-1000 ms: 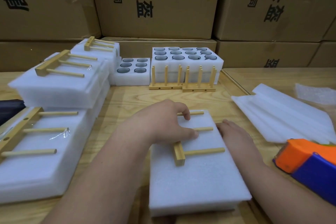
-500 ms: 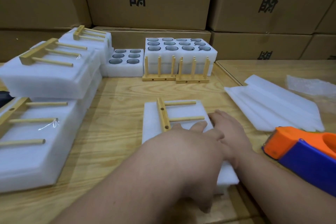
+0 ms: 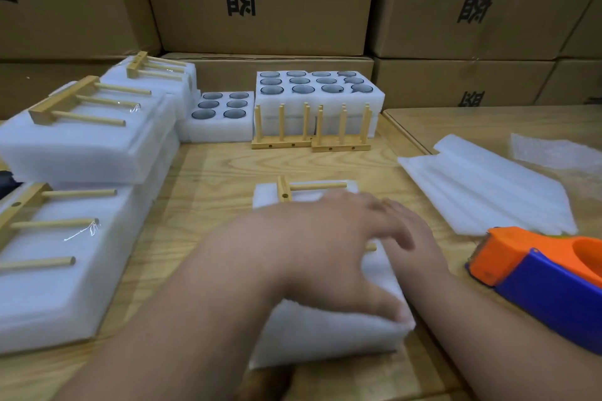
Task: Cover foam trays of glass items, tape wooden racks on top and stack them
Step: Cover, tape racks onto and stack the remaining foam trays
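While L hand (image 3: 329,251) lies flat, fingers straight, across covered foam tray (image 3: 325,335) w/ wooden rack (image 3: 286,190) at counter (image 3: 211,179) centre, R hand (image 3: 413,238) rests at tray's right edge; its grip can't be told.

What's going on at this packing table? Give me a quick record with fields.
Activity: left hand lies across a covered foam tray; right hand rests at its right edge
On tray: wooden rack, lying flat
Waiting: two open trays of glasses, two upright racks
Tool: tape dispenser, right
Finished: stacked trays, left
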Action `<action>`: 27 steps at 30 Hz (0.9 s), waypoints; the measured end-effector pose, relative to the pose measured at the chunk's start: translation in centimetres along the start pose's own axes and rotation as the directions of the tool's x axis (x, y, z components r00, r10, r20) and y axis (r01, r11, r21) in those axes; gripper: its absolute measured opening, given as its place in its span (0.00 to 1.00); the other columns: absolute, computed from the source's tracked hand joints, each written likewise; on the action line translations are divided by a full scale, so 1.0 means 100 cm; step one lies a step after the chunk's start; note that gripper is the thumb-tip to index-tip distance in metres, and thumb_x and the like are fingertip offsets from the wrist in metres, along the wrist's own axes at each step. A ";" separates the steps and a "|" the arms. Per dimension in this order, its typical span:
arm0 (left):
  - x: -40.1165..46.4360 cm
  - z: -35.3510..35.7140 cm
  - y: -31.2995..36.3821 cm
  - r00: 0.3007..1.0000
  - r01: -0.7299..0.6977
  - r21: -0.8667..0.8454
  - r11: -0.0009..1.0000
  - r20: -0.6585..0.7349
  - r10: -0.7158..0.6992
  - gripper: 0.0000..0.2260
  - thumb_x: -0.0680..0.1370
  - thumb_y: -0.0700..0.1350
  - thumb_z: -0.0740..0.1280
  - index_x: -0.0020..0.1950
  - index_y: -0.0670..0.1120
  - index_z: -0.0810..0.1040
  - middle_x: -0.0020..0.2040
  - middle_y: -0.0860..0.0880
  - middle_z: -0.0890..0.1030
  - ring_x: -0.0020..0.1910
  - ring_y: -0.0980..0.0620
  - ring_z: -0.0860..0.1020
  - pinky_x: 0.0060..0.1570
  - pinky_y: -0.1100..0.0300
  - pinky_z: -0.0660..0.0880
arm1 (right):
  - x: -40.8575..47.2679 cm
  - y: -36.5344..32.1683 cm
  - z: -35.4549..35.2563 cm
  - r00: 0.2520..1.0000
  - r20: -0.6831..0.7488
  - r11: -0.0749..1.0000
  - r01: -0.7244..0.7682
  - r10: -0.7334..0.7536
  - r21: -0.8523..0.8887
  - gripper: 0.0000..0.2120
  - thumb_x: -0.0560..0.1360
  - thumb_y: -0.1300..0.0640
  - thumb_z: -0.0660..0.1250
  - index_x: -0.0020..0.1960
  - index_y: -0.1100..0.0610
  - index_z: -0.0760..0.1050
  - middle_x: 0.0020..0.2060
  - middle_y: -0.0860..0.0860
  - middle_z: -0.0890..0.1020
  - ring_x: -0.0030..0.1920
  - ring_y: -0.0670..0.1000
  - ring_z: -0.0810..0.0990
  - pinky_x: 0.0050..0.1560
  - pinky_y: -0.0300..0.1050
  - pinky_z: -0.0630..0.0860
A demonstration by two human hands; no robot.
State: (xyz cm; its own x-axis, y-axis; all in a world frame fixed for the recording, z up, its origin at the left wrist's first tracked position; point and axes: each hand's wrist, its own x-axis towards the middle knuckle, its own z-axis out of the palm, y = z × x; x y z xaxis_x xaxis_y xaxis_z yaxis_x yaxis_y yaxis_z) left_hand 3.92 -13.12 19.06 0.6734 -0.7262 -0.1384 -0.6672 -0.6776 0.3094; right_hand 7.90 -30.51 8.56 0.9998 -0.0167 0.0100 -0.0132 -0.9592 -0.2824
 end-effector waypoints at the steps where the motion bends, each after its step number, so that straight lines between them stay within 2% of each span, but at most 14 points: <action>1: -0.006 -0.005 -0.010 0.996 0.008 0.002 1.000 -0.087 -0.008 0.22 0.73 0.66 0.70 0.66 0.69 0.70 0.69 0.66 0.67 0.72 0.60 0.63 0.70 0.49 0.68 | 0.002 0.000 0.002 1.000 -0.007 0.999 -0.012 0.012 0.040 0.21 0.76 0.40 0.52 0.61 0.48 0.74 0.68 0.50 0.73 0.72 0.53 0.68 0.71 0.56 0.66; 3: -0.009 -0.013 -0.030 0.958 0.106 0.005 0.994 -0.269 -0.101 0.14 0.76 0.63 0.68 0.62 0.67 0.74 0.62 0.65 0.73 0.65 0.60 0.70 0.64 0.52 0.72 | 0.005 0.002 0.006 0.996 -0.040 0.994 -0.076 0.079 0.078 0.15 0.79 0.44 0.56 0.55 0.50 0.75 0.65 0.52 0.74 0.67 0.53 0.71 0.69 0.56 0.68; 5: -0.002 -0.014 -0.045 0.920 0.204 -0.001 0.979 -0.342 -0.192 0.11 0.78 0.59 0.68 0.60 0.66 0.77 0.55 0.66 0.75 0.59 0.61 0.74 0.58 0.57 0.74 | 0.008 0.002 0.010 0.994 -0.070 0.994 -0.082 0.087 0.071 0.12 0.79 0.48 0.57 0.52 0.52 0.76 0.62 0.53 0.75 0.65 0.53 0.71 0.68 0.55 0.68; 8: 0.010 -0.004 -0.059 0.910 0.289 0.000 0.957 -0.311 -0.275 0.13 0.77 0.57 0.69 0.61 0.64 0.79 0.51 0.66 0.78 0.54 0.61 0.76 0.52 0.59 0.75 | 0.009 0.004 0.013 0.994 -0.071 0.994 -0.083 0.088 0.075 0.12 0.79 0.49 0.57 0.55 0.51 0.76 0.63 0.52 0.75 0.65 0.53 0.72 0.69 0.55 0.68; 12: 0.021 0.005 -0.061 0.893 0.306 -0.001 0.952 -0.347 -0.287 0.11 0.76 0.54 0.70 0.58 0.62 0.82 0.46 0.64 0.80 0.46 0.62 0.76 0.39 0.69 0.67 | 0.011 0.005 0.013 0.994 -0.074 0.993 -0.080 0.086 0.084 0.12 0.79 0.46 0.58 0.56 0.49 0.76 0.64 0.51 0.74 0.67 0.53 0.71 0.70 0.55 0.67; 14: 0.021 0.004 -0.060 0.887 0.293 -0.019 0.956 -0.367 -0.280 0.09 0.76 0.52 0.70 0.55 0.61 0.84 0.39 0.64 0.79 0.41 0.64 0.75 0.37 0.70 0.68 | 0.010 0.005 0.013 0.993 -0.076 0.993 -0.086 0.093 0.085 0.14 0.80 0.46 0.58 0.59 0.49 0.76 0.68 0.50 0.73 0.72 0.53 0.68 0.72 0.54 0.65; 16: 0.019 0.002 -0.058 0.885 0.280 -0.022 0.960 -0.381 -0.267 0.08 0.77 0.50 0.70 0.52 0.60 0.85 0.35 0.64 0.76 0.37 0.67 0.73 0.34 0.70 0.68 | 0.010 0.005 0.013 0.992 -0.082 0.993 -0.086 0.093 0.083 0.12 0.80 0.47 0.58 0.55 0.50 0.76 0.65 0.50 0.74 0.70 0.54 0.69 0.71 0.54 0.66; 20: 0.011 -0.006 -0.051 0.892 0.242 -0.013 0.970 -0.390 -0.228 0.06 0.76 0.51 0.72 0.50 0.62 0.85 0.33 0.65 0.75 0.35 0.67 0.73 0.30 0.70 0.64 | 0.008 0.004 0.010 0.995 -0.069 0.995 -0.071 0.076 0.073 0.11 0.79 0.45 0.58 0.53 0.50 0.74 0.64 0.51 0.74 0.68 0.54 0.70 0.69 0.55 0.68; 24: 0.004 -0.009 -0.043 0.913 0.215 0.013 0.976 -0.358 -0.196 0.06 0.75 0.50 0.71 0.48 0.61 0.84 0.37 0.65 0.79 0.40 0.65 0.77 0.32 0.68 0.67 | 0.007 0.006 0.009 0.997 -0.056 0.997 -0.040 0.044 0.071 0.17 0.77 0.42 0.59 0.60 0.49 0.75 0.68 0.49 0.72 0.75 0.52 0.65 0.73 0.54 0.64; 27: 0.002 -0.007 -0.040 0.925 0.239 0.034 0.970 -0.313 -0.217 0.07 0.74 0.49 0.70 0.47 0.60 0.84 0.38 0.64 0.80 0.38 0.65 0.76 0.30 0.68 0.67 | 0.008 0.006 0.010 0.996 -0.079 0.998 -0.022 0.028 0.066 0.16 0.79 0.43 0.59 0.60 0.50 0.75 0.68 0.49 0.73 0.77 0.51 0.62 0.74 0.53 0.63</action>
State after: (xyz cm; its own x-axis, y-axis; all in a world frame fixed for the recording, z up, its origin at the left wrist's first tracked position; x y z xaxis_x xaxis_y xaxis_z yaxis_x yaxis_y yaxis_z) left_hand 6.95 -10.53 18.42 0.8671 -0.4882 0.0990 -0.4971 -0.8353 0.2347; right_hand 8.68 -30.78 7.46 0.9948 -0.0655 0.0781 -0.0346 -0.9378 -0.3454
